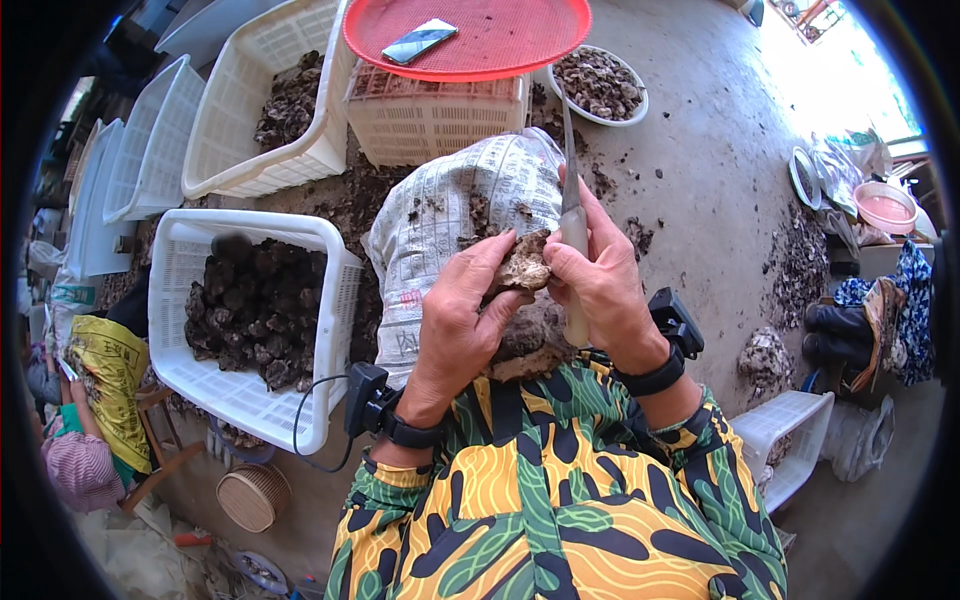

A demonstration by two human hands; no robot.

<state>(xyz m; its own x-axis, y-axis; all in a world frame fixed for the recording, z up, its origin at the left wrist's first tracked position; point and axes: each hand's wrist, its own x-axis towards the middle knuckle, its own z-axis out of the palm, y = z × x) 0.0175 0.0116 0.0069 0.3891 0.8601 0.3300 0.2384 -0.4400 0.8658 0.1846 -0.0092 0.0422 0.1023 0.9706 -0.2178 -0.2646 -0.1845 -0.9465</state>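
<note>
My left hand point(457, 325) pinches a lumpy, pale-brown piece point(524, 266), rough like a mushroom or root; its exact kind is unclear. In my right hand point(610, 285) is a knife point(571, 190), its narrow blade pointing away from me and its pale handle running under the fingers. The right thumb lies close against the brown piece. Both hands are over a white printed woven sack point(420, 235) scattered with dark crumbs. Below the hands, another brown, earthy mass point(535, 345) rests on my lap, partly hidden.
A white crate point(335, 300) of dark lumps point(255, 310) stands left. Beyond are a larger crate point(225, 170), an upturned crate point(435, 125) under a red round tray point(490, 40) bearing a phone point(420, 41), and a white basin point(640, 105) of pieces. Another person point(85, 460) is far left.
</note>
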